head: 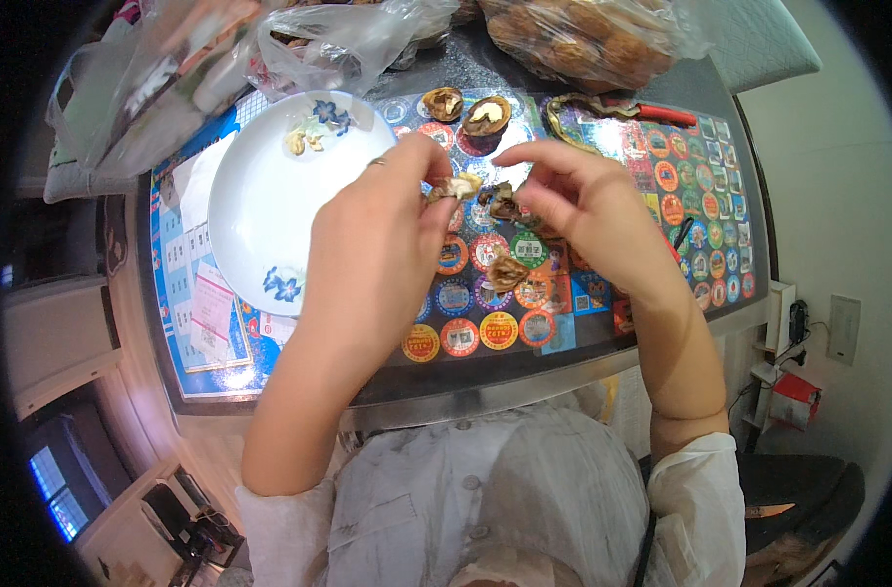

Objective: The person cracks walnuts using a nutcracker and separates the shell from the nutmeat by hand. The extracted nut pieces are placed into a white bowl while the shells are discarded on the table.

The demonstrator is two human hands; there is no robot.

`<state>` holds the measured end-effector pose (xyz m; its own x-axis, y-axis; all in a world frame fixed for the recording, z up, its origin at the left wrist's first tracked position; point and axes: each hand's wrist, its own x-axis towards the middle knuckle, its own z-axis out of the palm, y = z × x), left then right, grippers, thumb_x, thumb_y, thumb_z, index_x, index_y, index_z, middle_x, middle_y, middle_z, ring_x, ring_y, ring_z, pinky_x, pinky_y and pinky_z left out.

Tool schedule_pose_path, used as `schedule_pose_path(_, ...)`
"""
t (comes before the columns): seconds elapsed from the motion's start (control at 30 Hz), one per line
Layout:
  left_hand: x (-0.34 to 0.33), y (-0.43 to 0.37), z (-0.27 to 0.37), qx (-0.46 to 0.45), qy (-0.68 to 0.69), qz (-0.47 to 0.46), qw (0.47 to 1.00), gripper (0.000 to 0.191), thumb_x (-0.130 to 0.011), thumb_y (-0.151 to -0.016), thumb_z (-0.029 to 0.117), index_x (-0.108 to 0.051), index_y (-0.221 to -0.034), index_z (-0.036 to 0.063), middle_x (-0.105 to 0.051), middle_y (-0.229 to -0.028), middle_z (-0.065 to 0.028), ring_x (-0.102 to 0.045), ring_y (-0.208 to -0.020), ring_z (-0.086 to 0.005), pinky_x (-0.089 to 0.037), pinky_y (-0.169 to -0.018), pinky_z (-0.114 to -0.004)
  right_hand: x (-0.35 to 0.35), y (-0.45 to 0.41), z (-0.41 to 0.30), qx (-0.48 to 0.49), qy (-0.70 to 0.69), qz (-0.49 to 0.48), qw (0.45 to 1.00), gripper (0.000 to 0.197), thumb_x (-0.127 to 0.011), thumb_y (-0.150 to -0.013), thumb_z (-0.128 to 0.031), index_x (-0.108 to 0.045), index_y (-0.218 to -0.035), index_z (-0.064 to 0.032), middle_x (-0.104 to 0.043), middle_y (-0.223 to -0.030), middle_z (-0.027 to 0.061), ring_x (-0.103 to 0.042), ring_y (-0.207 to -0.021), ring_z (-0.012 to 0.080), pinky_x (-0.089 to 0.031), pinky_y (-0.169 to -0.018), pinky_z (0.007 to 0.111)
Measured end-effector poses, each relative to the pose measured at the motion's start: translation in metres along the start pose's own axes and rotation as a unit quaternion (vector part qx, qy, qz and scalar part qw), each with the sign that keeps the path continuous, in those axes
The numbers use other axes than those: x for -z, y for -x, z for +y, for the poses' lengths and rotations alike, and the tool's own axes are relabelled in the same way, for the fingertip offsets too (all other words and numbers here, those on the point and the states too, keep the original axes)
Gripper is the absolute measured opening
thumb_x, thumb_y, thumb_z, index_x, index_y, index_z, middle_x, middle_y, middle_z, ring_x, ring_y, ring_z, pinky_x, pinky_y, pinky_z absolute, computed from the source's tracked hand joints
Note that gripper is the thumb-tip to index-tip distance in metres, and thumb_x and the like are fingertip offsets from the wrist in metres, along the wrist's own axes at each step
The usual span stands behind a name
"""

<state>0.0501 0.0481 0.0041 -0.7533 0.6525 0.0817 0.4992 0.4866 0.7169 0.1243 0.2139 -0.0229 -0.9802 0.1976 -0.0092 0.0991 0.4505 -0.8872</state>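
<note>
My left hand [387, 220] pinches a pale piece of walnut kernel [460, 186] between thumb and fingers, beside the plate's right edge. To its right, my right hand [585, 205] has thumb and forefinger apart, with nothing plainly gripped. Dark walnut shell bits [503, 202] lie close to my right thumb; some are partly hidden under that hand. A brown walnut shell piece [507, 273] rests nearer to me. Beyond my hands sit a walnut half [487, 117] with cream kernel inside and a smaller opened walnut [443, 104]. The white plate [255, 213] with blue flowers holds several kernel pieces [303, 142].
Clear plastic bags stand along the far side, one with round brown items [578, 44]. A red-handled tool [666, 114] lies at the back right. Printed sheets with round stickers [460, 336] cover the table [490, 381]. A paper slip [212, 312] bearing writing lies left.
</note>
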Motion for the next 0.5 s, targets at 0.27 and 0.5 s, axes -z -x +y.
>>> schedule_pose_path(0.27, -0.018, -0.002, -0.011, -0.134, -0.073, 0.023, 0.988, 0.010, -0.053, -0.072, 0.000, -0.048, -0.080, 0.0022, -0.055, -0.071, -0.0141, -0.056, -0.069, -0.0306, -0.044, -0.058, -0.038, -0.003, -0.006, -0.001, -0.108, -0.278, -0.082, 0.951, 0.013, -0.059, -0.080, -0.006, -0.057, -0.090, 0.0014, -0.058, -0.069, 0.0034, -0.055, -0.058, 0.0072, -0.044, -0.051, 0.019)
schedule_pose_path(0.5, -0.020, -0.009, -0.020, -0.185, -0.139, 0.001, 0.973, 0.019, -0.059, -0.071, 0.001, -0.053, -0.089, 0.0043, -0.057, -0.077, -0.0128, -0.056, -0.073, -0.0292, -0.045, -0.064, -0.036, -0.004, -0.011, 0.002, -0.108, -0.258, -0.045, 0.959, 0.012, -0.060, -0.077, -0.004, -0.056, -0.086, 0.0025, -0.059, -0.069, 0.0052, -0.057, -0.059, 0.0091, -0.046, -0.053, 0.020)
